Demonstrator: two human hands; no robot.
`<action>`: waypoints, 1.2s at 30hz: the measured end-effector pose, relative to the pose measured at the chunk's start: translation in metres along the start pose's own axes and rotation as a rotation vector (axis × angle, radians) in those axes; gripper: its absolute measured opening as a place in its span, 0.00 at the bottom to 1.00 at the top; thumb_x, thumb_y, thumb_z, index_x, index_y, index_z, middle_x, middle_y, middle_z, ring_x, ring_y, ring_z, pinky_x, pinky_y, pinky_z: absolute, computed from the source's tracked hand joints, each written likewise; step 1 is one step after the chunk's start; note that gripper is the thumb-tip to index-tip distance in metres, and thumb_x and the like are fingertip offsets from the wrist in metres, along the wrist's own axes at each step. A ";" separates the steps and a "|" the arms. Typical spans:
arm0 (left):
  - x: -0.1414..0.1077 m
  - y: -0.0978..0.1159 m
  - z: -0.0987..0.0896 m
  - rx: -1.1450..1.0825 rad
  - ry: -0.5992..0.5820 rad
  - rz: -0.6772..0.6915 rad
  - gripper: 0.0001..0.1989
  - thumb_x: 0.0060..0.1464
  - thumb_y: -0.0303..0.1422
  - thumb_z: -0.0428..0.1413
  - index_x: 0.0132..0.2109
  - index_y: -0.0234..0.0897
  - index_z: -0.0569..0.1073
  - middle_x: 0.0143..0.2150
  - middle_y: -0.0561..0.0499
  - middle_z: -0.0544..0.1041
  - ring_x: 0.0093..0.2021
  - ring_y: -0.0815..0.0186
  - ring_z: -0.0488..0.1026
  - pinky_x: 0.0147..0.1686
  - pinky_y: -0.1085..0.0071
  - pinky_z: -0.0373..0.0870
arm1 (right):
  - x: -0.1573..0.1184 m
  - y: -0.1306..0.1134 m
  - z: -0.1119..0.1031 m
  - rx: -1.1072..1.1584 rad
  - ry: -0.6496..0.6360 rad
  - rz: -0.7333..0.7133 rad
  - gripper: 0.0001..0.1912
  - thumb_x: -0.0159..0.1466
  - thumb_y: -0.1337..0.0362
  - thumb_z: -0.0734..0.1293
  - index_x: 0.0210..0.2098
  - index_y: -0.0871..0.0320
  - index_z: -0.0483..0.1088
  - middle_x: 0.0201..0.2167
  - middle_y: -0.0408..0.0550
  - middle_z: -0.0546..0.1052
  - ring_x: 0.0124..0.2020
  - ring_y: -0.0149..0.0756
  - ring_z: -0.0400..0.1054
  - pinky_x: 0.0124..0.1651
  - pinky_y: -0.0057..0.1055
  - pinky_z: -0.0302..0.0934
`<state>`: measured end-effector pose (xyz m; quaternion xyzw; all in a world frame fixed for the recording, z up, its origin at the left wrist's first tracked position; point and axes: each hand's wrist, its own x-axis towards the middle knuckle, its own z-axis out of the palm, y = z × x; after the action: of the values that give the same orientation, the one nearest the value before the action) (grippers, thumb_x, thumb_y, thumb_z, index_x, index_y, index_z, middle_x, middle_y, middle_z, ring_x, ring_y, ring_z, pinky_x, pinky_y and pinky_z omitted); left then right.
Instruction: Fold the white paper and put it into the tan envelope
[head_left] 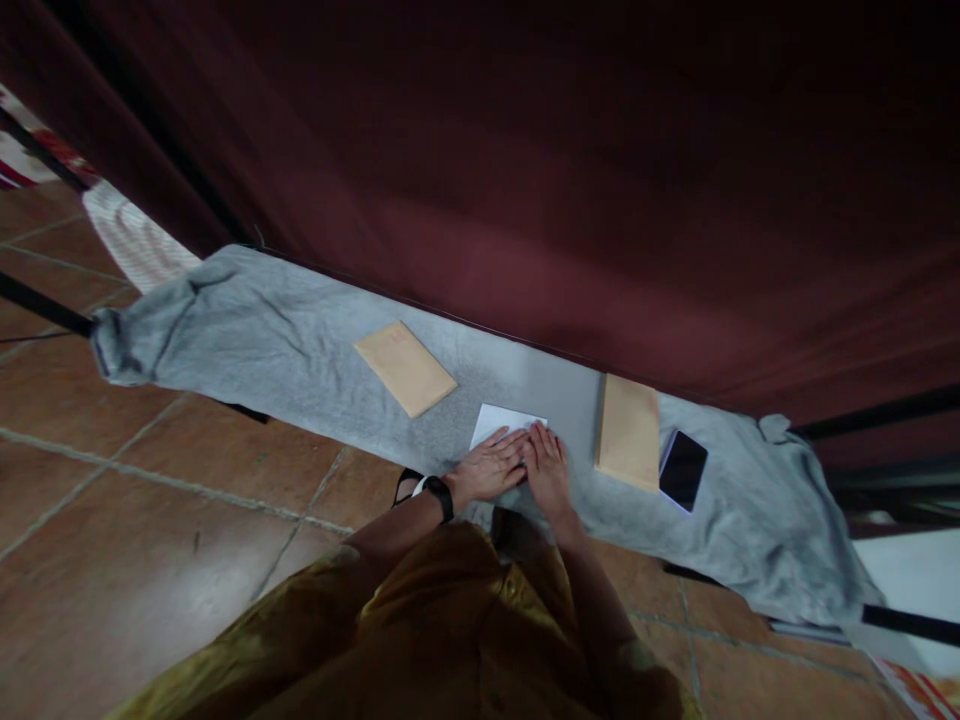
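Note:
A white sheet of paper (496, 417) lies on the grey cloth (285, 350) in front of me, its near part covered by my hands. My left hand (491, 468), with a black watch at the wrist, rests flat on the paper with fingers stretched to the right. Beside it my right hand (547, 460) lies on the paper's right part, fingers pointing forward, nothing seen in its grasp. The fingertips of both hands are close together. Off to the left is a tan envelope (406, 368). A stack of tan envelopes (628, 432) lies to the right.
A dark phone (683, 470) lies right of the envelope stack. Behind the cloth-covered surface hangs a dark red curtain (487, 240). Black bars (45, 305) stand at both ends. Brown floor tiles (187, 450) show in front.

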<state>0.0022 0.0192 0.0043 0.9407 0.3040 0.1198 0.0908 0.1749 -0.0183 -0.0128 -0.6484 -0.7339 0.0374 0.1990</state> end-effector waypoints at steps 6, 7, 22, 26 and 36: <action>-0.025 -0.021 -0.005 0.084 0.106 -0.408 0.29 0.72 0.41 0.38 0.71 0.28 0.61 0.74 0.38 0.60 0.75 0.56 0.53 0.73 0.55 0.52 | -0.004 -0.005 0.005 -0.100 0.039 0.051 0.29 0.76 0.60 0.54 0.71 0.67 0.56 0.72 0.65 0.60 0.72 0.50 0.55 0.72 0.53 0.47; -0.027 -0.024 -0.006 0.086 0.127 -0.475 0.30 0.72 0.41 0.38 0.71 0.27 0.62 0.73 0.37 0.61 0.75 0.55 0.55 0.72 0.55 0.54 | -0.004 -0.006 0.006 -0.107 0.044 0.061 0.29 0.76 0.59 0.53 0.71 0.68 0.56 0.72 0.64 0.60 0.72 0.50 0.55 0.72 0.52 0.46; 0.012 -0.018 0.007 0.117 0.090 -0.405 0.30 0.72 0.42 0.36 0.72 0.32 0.60 0.73 0.39 0.62 0.75 0.56 0.55 0.72 0.50 0.50 | -0.001 -0.008 0.014 -0.117 0.087 0.088 0.29 0.75 0.60 0.54 0.71 0.65 0.57 0.72 0.62 0.61 0.71 0.49 0.56 0.72 0.51 0.46; 0.001 -0.030 0.005 0.154 0.132 -0.454 0.31 0.72 0.42 0.36 0.73 0.31 0.59 0.73 0.38 0.62 0.74 0.55 0.56 0.72 0.51 0.51 | 0.000 -0.009 0.015 -0.118 0.108 0.094 0.28 0.75 0.59 0.54 0.71 0.63 0.58 0.71 0.60 0.62 0.71 0.47 0.57 0.72 0.50 0.47; -0.002 -0.025 -0.007 0.201 0.109 -0.462 0.30 0.71 0.38 0.37 0.71 0.28 0.62 0.74 0.37 0.60 0.75 0.52 0.54 0.72 0.49 0.50 | 0.009 -0.020 0.014 -0.096 0.046 0.145 0.27 0.76 0.60 0.53 0.69 0.64 0.62 0.70 0.59 0.63 0.72 0.48 0.56 0.74 0.53 0.43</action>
<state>-0.0145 0.0385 0.0044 0.8428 0.5257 0.1156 0.0052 0.1506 -0.0093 -0.0175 -0.7093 -0.6812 0.0018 0.1813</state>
